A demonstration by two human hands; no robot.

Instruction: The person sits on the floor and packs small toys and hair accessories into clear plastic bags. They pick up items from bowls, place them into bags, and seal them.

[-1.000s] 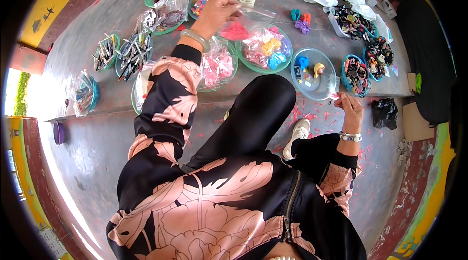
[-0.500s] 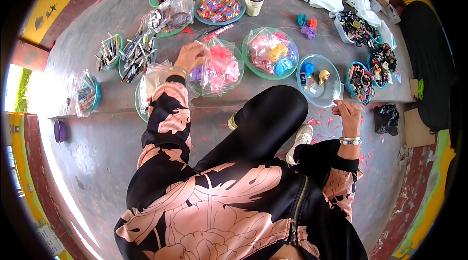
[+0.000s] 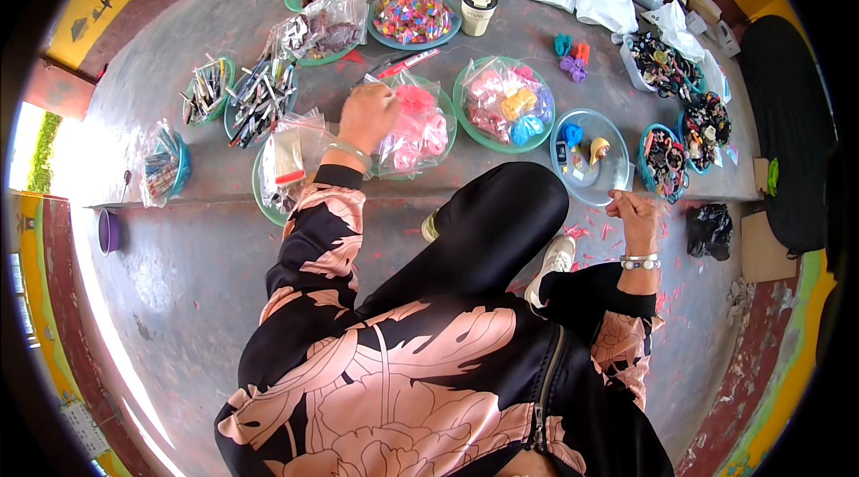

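Note:
My left hand [image 3: 369,119] is curled at the left edge of a green plate. On that plate lies a clear bag of pink bundles [image 3: 419,128]. The fingertips point down and away, so what they grip is hidden. My right hand [image 3: 633,216] is closed in a pinch beside the near right rim of a clear plastic bowl [image 3: 582,193]; whatever is between its fingers is too small to make out. Inside the bowl are a blue bundle [image 3: 572,134] and a small yellowish item [image 3: 599,149].
Another green plate [image 3: 461,130] bears bagged pink, yellow and blue bundles. Pens fill baskets [image 3: 259,101] at left; a cup [image 3: 478,12] stands at the back. Dark hair ties fill several baskets [image 3: 663,164] at right. My bent knee [image 3: 523,195] is between my hands.
My left hand has shifted right and slightly nearer, onto the left side of the pink bundles, covering a purple one seen before. My right hand keeps its pinch. The whole view has shifted slightly.

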